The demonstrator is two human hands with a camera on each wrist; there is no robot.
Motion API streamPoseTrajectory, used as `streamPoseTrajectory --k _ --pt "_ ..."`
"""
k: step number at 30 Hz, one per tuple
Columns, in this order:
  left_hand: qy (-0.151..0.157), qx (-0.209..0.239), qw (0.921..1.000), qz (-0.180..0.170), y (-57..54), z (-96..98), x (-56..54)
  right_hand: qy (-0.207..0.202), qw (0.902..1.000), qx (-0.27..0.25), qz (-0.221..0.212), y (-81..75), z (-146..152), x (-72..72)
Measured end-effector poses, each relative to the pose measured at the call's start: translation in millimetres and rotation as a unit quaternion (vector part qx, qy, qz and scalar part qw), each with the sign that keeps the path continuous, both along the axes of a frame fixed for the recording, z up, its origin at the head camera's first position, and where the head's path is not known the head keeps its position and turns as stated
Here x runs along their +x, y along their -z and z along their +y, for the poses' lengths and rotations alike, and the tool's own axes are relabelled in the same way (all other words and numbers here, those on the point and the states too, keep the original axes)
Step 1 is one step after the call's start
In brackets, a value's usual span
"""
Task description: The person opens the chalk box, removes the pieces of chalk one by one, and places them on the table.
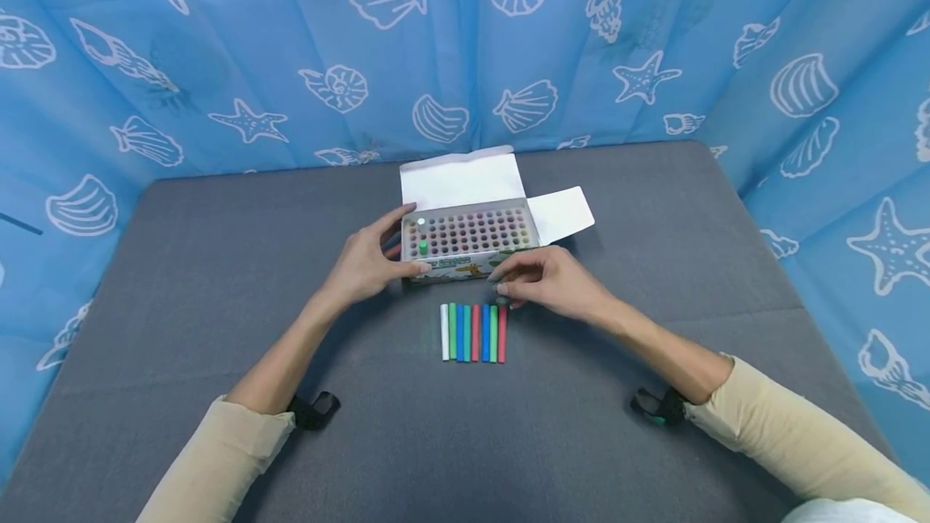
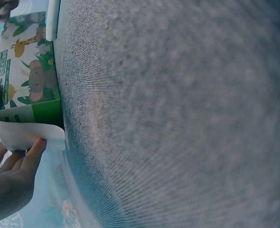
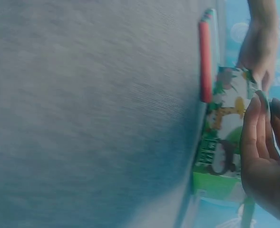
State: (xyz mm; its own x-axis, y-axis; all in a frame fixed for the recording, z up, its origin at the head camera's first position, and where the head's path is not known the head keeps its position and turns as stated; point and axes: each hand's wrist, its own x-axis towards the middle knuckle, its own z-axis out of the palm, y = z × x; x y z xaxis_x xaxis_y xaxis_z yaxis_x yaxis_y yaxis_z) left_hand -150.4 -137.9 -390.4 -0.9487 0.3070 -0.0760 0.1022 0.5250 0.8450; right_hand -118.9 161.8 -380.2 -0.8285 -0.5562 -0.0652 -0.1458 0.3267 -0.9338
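A printed chalk box (image 1: 465,266) with rows of holes stands at the middle of the table, its white lid folded back. A white chalk stick (image 1: 421,222) and a green chalk stick (image 1: 423,248) poke up from holes at its left end. My left hand (image 1: 361,263) grips that end, thumb on the front face and fingers round the side flap (image 2: 25,135). My right hand (image 1: 545,281) hovers by the box's front right corner, fingers bent and apart, fingertips (image 3: 255,100) dark with greenish dust. Below it lies a row of chalk sticks (image 1: 475,333), white, green, blue and red.
Behind the box, the lid (image 1: 465,180) leans back, and a side flap (image 1: 561,215) sticks out to the right. The grey cloth-covered table (image 1: 465,434) ends at a blue curtain (image 1: 450,47) with white shells. Black wrist straps (image 1: 314,410) sit on both forearms.
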Motion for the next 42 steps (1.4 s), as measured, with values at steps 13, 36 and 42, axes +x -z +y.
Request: streamPoseTrajectory --k 13,36,42 --pt "0.0 0.006 1.0 -0.005 -0.2 2.0 1.9 0.005 0.9983 0.007 0.058 -26.7 -19 -17.1" --pt "0.002 0.008 1.0 0.003 -0.6 -2.1 -0.3 -0.024 0.9963 -0.017 0.081 -22.1 -57 -58.3" --pt "0.007 0.01 0.9999 0.003 -1.0 -2.6 -0.2 -0.035 0.9956 0.003 0.087 -20.2 -63 -64.0"
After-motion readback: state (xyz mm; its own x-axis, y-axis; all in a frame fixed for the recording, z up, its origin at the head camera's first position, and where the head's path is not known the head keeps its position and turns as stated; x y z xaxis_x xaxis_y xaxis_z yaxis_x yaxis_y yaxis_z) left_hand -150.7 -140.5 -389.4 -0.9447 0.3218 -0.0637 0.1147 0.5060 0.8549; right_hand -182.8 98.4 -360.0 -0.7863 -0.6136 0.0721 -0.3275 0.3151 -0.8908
